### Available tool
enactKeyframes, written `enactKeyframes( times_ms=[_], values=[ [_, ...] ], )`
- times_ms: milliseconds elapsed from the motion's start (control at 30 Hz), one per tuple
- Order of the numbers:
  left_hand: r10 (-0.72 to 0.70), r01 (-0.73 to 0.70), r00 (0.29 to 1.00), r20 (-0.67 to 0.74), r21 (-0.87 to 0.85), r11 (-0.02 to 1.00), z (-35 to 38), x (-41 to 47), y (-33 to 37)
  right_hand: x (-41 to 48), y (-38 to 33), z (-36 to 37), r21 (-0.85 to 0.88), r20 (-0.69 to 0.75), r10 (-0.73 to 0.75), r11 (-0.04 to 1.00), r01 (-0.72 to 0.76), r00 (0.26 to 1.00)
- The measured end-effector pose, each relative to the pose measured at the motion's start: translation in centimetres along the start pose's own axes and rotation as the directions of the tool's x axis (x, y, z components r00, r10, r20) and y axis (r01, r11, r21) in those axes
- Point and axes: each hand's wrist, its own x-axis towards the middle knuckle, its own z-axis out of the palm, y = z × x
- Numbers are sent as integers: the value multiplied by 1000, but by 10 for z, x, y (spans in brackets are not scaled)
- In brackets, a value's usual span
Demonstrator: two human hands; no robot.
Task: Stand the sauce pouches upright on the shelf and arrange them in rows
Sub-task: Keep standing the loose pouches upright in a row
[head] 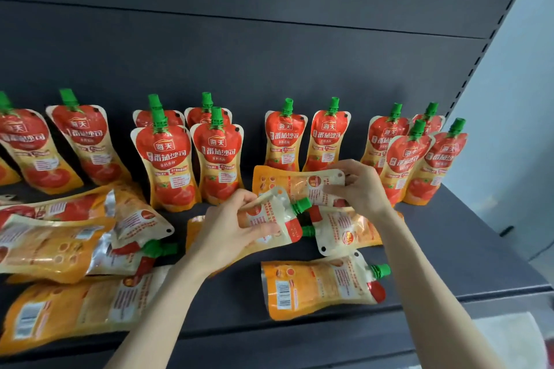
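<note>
Presently, two sauce pouches are held above the dark shelf, one in each hand.

One pouch is gripped by the left hand, back outward, green cap to the right; a second pouch is pinched at its top corner by the right hand. Further pouches are seen lying flat around them. Behind, upright pouches are ranged in pairs against the back panel.
</note>
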Motion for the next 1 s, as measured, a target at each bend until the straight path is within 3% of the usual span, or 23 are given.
enactKeyframes(
  times_ms=[133, 333, 433, 600, 767, 933, 1000],
  values=[
    [42, -50, 998, -51, -168, 984, -4, 1, 16, 3, -40, -12, 98, -157, -184, 975, 200, 970],
    [-51, -59, 945, -322, -322, 945, 2, 22, 23, 15, -61, 3, 96, -250, -262, 951, 294, 932],
    [-71, -64, 937, -343, -366, 929, 12, 29, 22, 13, -62, 14, 130, -181, -310, 933, 335, 934],
    [-42, -113, 947, -318, -454, 884, 15, 23, 17, 8, -67, 12, 458, 69, -172, 881, 122, 983],
    [-7, -130, 968, -250, -528, 839, 13, 16, 15, 5, -72, 13, 367, 114, -193, 920, 139, 975],
    [-63, -152, 915, -399, -485, 861, 20, 20, 12, 9, -75, 23, 249, -84, -250, 932, 263, 965],
    [-82, -142, 894, -441, -452, 881, 24, 23, 12, 11, -68, 23, 306, -135, -216, 919, 248, 967]
  ],
)
